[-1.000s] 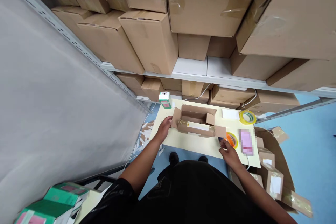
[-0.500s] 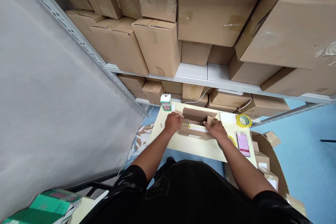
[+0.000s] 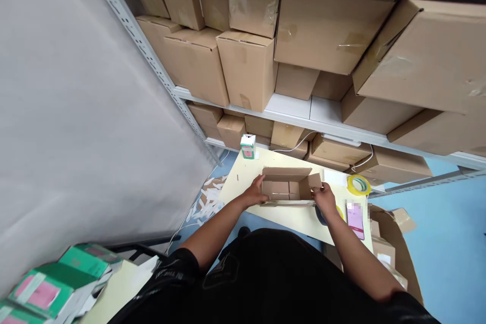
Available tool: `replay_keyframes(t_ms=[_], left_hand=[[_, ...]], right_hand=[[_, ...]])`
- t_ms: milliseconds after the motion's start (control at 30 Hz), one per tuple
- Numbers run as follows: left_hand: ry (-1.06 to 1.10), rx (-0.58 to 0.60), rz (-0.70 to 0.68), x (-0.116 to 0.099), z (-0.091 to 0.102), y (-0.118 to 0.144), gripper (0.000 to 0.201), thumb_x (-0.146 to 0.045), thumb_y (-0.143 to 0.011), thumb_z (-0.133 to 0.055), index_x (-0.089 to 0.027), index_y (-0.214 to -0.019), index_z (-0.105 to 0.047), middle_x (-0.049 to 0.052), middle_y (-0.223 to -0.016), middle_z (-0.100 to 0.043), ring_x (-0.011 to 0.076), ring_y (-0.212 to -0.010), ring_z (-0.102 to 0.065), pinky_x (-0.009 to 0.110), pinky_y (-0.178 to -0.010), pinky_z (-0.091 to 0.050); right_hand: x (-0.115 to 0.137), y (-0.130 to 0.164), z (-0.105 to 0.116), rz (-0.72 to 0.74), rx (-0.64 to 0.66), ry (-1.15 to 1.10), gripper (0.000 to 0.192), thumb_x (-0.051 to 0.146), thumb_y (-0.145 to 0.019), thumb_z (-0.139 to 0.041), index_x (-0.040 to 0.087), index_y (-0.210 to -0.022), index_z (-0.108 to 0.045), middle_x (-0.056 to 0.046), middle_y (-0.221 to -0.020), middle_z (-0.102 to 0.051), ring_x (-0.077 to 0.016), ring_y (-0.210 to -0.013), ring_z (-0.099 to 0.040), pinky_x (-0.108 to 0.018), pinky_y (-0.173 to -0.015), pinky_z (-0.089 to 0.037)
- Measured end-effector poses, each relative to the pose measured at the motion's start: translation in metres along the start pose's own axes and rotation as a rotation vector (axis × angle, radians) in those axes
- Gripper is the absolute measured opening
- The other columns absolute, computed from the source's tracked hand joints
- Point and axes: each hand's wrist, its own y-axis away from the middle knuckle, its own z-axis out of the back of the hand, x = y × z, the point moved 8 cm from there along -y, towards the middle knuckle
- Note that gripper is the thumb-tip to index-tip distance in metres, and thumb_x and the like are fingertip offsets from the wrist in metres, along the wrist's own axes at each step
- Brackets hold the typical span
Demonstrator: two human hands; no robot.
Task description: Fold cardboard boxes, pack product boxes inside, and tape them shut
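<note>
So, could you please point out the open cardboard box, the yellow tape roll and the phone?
open cardboard box (image 3: 287,188): head view, inner back wall.
yellow tape roll (image 3: 352,180): head view, left rim.
phone (image 3: 355,216): head view, screen.

Open cardboard box (image 3: 287,190) on pale table (image 3: 243,177), gripped at left end by left hand (image 3: 255,194) and at right flap by right hand (image 3: 324,198). Yellow tape roll (image 3: 358,185) and phone (image 3: 355,216) just right; small green carton (image 3: 247,146) behind.
</note>
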Motion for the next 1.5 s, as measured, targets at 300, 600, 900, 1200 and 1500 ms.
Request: replay_keyframes(t_ms=[300, 600, 900, 1200, 1500], left_hand=[[0.051, -0.196, -0.003, 0.005, -0.054, 0.049, 0.136, -0.027, -0.061, -0.091, -0.022, -0.172, -0.014, 0.017, -0.179, -0.007, 0.0382, -0.164, -0.015, 0.051, -0.132, -0.022], [0.170, -0.532, 0.011, -0.004, -0.056, 0.147, 0.122, -0.026, -0.071, -0.084, -0.029, -0.172, -0.016, 0.014, -0.177, -0.021, 0.0398, -0.160, -0.028, 0.055, -0.122, -0.041], [-0.016, -0.719, 0.039, 0.031, -0.035, 0.329, 0.152, -0.050, -0.059, -0.100, -0.023, -0.173, -0.003, 0.018, -0.179, -0.006, 0.0390, -0.165, -0.011, 0.051, -0.134, -0.018], [-0.110, -1.020, 0.173, 0.119, -0.017, 0.549, 0.117, -0.050, -0.079, -0.086, -0.023, -0.171, -0.020, 0.014, -0.176, -0.024, 0.0352, -0.162, -0.026, 0.047, -0.132, -0.028], [-0.017, -1.497, 0.254, 0.157, 0.043, 0.737, 0.034, -0.044, -0.100, -0.055, -0.022, -0.116, -0.076, 0.009, -0.115, -0.078, 0.0275, -0.105, -0.072, 0.040, -0.096, -0.057]], right_hand=[[-0.020, -0.021, -0.025, -0.082, 0.538, 0.019, 0.047, 0.057, -0.087, -0.064, 0.020, -0.115, -0.069, -0.012, -0.105, -0.077, -0.0252, -0.087, -0.071, -0.035, -0.073, -0.054], [0.037, -0.008, -0.031, 0.243, 0.426, 0.423, 0.082, 0.071, -0.100, -0.021, 0.014, -0.085, -0.079, -0.030, -0.105, -0.077, -0.0394, -0.104, -0.074, -0.042, -0.084, -0.051], [0.130, 0.116, -0.124, 0.598, 0.509, 0.568, 0.067, 0.066, -0.095, -0.042, 0.017, -0.071, -0.079, -0.027, -0.092, -0.079, -0.0409, -0.096, -0.075, -0.041, -0.074, -0.052], [0.187, 0.326, -0.230, 0.976, 0.503, 0.721, 0.073, 0.056, -0.102, -0.031, 0.010, -0.087, -0.085, -0.029, -0.096, -0.079, -0.0405, -0.099, -0.076, -0.041, -0.076, -0.050], [0.226, 0.442, -0.299, 1.119, 0.570, 0.811, 0.067, 0.052, -0.101, -0.035, 0.009, -0.090, -0.085, -0.030, -0.098, -0.079, -0.0403, -0.100, -0.075, -0.041, -0.076, -0.050]])
